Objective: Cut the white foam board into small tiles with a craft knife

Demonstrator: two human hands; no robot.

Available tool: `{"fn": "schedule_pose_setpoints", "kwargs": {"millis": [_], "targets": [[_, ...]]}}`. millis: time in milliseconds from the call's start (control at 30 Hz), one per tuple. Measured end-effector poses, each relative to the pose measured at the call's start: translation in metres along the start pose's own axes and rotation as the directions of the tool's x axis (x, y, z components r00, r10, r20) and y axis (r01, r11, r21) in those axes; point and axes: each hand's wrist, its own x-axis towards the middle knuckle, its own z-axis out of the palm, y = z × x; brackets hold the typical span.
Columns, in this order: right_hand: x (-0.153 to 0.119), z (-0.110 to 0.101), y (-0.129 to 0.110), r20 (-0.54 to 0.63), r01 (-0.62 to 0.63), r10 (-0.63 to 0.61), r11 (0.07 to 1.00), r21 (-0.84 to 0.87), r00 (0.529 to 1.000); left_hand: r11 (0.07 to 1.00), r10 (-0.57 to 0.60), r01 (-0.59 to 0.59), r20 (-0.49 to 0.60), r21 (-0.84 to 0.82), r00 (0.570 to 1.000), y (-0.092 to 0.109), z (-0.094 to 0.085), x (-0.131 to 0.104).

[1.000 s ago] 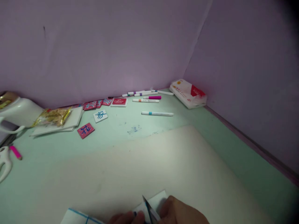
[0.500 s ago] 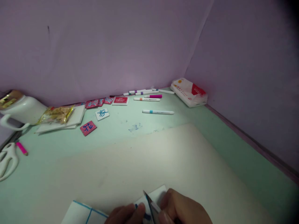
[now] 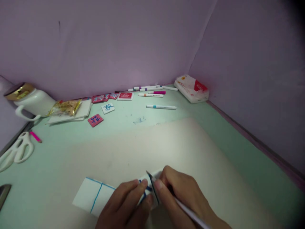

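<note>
My right hand (image 3: pixel 183 190) is pinching a slim pale-handled knife (image 3: pixel 190 214); my bunched left hand (image 3: pixel 127 200) is gripping a blue-marked white slab (image 3: pixel 149 183), cutting seemingly unfinished.

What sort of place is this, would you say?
Probably a craft table, perhaps at home, tucked into a corner of purple walls: markers and a pink square bearing a blue character lie on it, and the right hand holds a slim, pen-like blade.
</note>
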Motion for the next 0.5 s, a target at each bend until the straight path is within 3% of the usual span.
{"fn": "schedule_pose_setpoints", "kwargs": {"millis": [100, 267, 333, 500], "targets": [[-0.002, -0.001, -0.003, -0.008, -0.021, 0.021, 1.000, -0.011, 1.000, 1.000, -0.019, 0.019, -0.072, -0.002, 0.997, 0.005, -0.002, 0.007], [-0.007, -0.002, -0.003, -0.040, 0.070, -0.071, 0.997, -0.017, 0.997, 0.999, -0.052, 0.053, -0.065, 0.007, 0.997, 0.018, -0.002, 0.014], [-0.007, -0.003, -0.004, -0.038, 0.076, -0.077, 0.997, -0.016, 0.996, 0.997, -0.073, 0.073, -0.116, -0.008, 0.991, 0.021, -0.002, 0.015], [-0.010, -0.004, -0.003, -0.005, 0.019, -0.019, 1.000, 0.025, 1.000, 0.996, -0.059, 0.046, -0.169, -0.075, 0.984, 0.024, 0.001, 0.013]]}}
